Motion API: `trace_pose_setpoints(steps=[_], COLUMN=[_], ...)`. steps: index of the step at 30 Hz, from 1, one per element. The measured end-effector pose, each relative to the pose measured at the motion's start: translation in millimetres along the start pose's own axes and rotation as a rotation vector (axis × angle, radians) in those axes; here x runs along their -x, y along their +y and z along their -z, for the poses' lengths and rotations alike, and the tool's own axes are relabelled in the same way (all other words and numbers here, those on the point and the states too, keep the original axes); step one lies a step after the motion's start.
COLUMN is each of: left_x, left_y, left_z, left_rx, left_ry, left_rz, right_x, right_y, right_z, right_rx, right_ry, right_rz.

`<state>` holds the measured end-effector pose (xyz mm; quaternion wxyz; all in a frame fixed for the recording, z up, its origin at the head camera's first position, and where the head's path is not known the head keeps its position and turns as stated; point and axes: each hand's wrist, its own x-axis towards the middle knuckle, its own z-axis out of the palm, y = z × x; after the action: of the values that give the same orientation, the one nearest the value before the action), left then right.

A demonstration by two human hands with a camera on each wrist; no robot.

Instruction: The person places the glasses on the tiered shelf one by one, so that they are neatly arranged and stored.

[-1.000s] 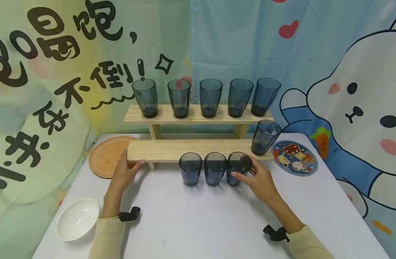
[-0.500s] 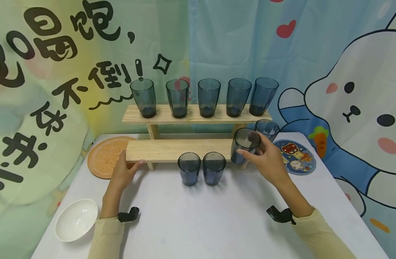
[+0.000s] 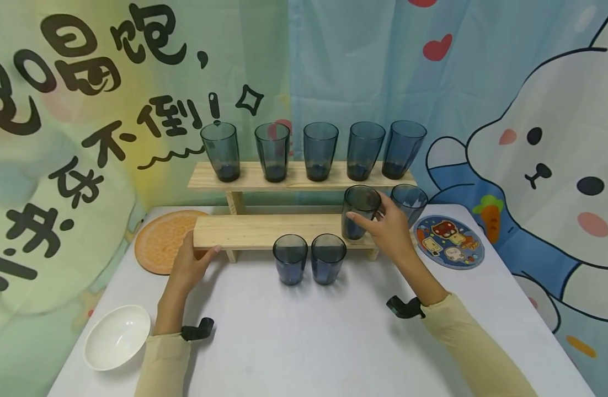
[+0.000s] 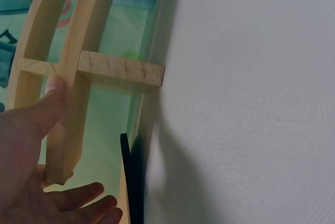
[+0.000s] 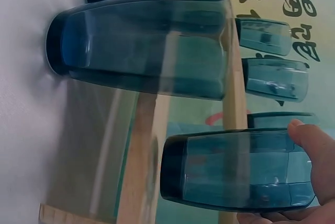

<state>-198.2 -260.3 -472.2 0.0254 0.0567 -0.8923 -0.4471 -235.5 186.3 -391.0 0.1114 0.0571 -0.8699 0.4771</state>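
Observation:
My right hand (image 3: 392, 227) grips a smoky-blue drinking glass (image 3: 356, 199) near its rim, thumb in front. The glass is upright at the right part of the lower board of a two-tier wooden shelf (image 3: 264, 230); whether its base touches the wood I cannot tell. Just right of it, partly behind my fingers, another glass (image 3: 410, 198) stands on that board. With the thumb on its front edge, my left hand (image 3: 188, 266) holds the lower board's left end, as the left wrist view also shows. Two matching glasses (image 3: 290, 262) stand on the table before the shelf.
Several more glasses (image 3: 321, 149) line the upper board. A white bowl (image 3: 117, 337) lies at the table's front left. An orange round mat (image 3: 160, 242) is behind my left hand, and a blue cartoon-printed round mat (image 3: 450, 242) is at the right.
My right hand has lifted the rightmost of the front glasses from the table and brought it up to the lower board, then slightly left. My left hand has stayed on the shelf end.

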Motion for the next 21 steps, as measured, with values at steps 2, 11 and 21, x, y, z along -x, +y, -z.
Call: trace_pose_setpoints(steps=[2, 11, 21], left_x=[0.3, -1.3, -0.9], left_y=[0.4, -0.5, -1.1], left_z=[0.1, -1.2, -0.6], left_rx=[0.006, 0.007, -0.026], left_ry=[0.001, -0.004, -0.007], left_rz=[0.000, -0.007, -0.013], right_x=[-1.9, -7.0, -8.1], right_y=[0.2, 2.9, 6.1], right_z=[-3.4, -9.1, -11.6], right_rx=[-0.003, 0.007, -0.017], right_ry=[-0.005, -0.013, -0.022], right_rz=[-0.002, -0.041, -0.050])
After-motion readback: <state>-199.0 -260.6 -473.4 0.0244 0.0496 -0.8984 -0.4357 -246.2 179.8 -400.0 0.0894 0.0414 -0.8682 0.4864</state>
